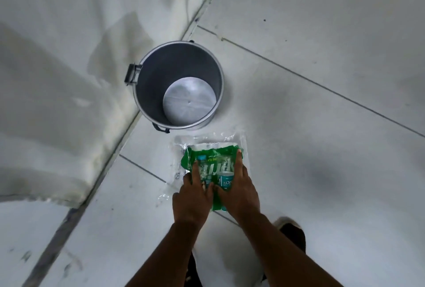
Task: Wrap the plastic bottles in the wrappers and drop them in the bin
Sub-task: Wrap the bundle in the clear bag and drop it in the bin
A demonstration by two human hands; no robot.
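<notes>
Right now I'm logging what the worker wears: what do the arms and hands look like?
Both forearms are bare, with no sleeves in view. The left hand and right hand wear no gloves, and no rings, watch or wristband show. Fingernails look short.

Beside the bin (178, 84), the near ends of the plastic bottles (226, 179) lie hidden under the left hand (192, 201) and right hand (239, 192); their count cannot be told. The green wrapper (212, 158) print is partly covered. Both forearms run off the bottom edge
</notes>
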